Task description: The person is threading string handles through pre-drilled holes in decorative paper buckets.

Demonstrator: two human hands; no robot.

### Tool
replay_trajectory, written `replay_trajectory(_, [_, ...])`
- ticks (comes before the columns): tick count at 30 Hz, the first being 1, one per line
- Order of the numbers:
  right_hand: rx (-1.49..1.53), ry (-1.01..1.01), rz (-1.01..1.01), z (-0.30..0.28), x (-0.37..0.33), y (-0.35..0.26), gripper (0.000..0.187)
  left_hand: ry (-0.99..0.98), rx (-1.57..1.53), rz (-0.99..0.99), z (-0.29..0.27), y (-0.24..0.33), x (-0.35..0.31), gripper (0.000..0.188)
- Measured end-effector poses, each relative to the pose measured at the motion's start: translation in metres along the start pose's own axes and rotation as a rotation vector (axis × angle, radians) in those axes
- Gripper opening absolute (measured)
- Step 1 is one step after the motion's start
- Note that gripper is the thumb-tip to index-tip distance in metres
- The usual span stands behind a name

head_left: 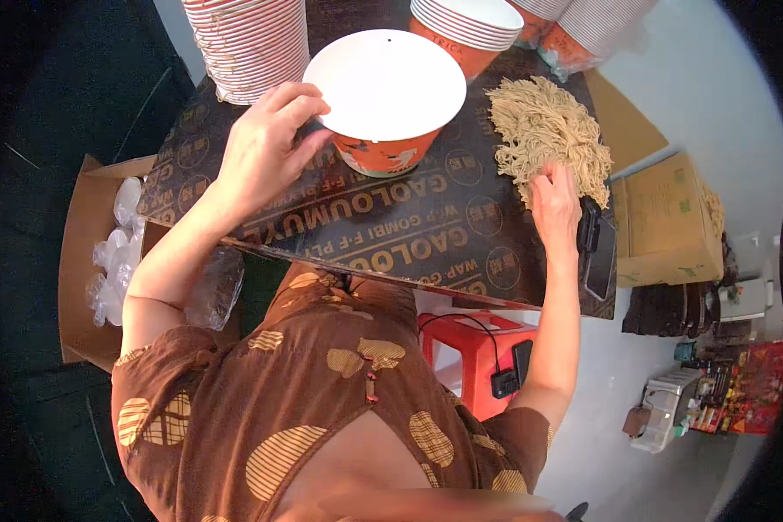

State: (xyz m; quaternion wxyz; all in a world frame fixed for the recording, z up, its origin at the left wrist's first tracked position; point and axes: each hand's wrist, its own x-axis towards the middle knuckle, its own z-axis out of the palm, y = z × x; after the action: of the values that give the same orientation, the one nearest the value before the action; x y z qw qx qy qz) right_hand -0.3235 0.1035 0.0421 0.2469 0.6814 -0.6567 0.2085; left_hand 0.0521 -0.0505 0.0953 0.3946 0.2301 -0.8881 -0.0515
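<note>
Our left hand [268,135] holds a big orange paper bucket [383,87] by its rim, at nine o'clock — thumb below the white edge, fingers at the top. That grip is closed on the bucket, which stands on the dark worktop [422,228]. Our right hand [555,204] is at four o'clock from the bucket, touching the near edge of a messy heap of tan strings [548,122]. Its fingers are curled in, but we cannot tell if that grip holds a string. The heap lies at three o'clock from the bucket. We see a tall stack of paper buckets [250,52] at ten o'clock and a shorter stack [448,45] at two o'clock. Off the worktop, a brown cardboard box [83,252] with clear plastic things [122,252] inside sits at eight o'clock — and a red stool [448,335] is between five and six.
</note>
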Motion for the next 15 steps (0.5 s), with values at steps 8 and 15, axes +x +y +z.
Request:
replay_trajectory(8, [0.261, 0.029, -0.125, -0.007, 0.002, -0.076, 0.007, 0.100, 0.012, 0.139, 0.008, -0.001, 0.001, 0.012])
replay_trajectory(15, [0.752, 0.089, 0.034, -0.023, 0.007, -0.174, 0.005, 0.127, -0.300, -0.074, 0.029, 0.009, -0.014, 0.008])
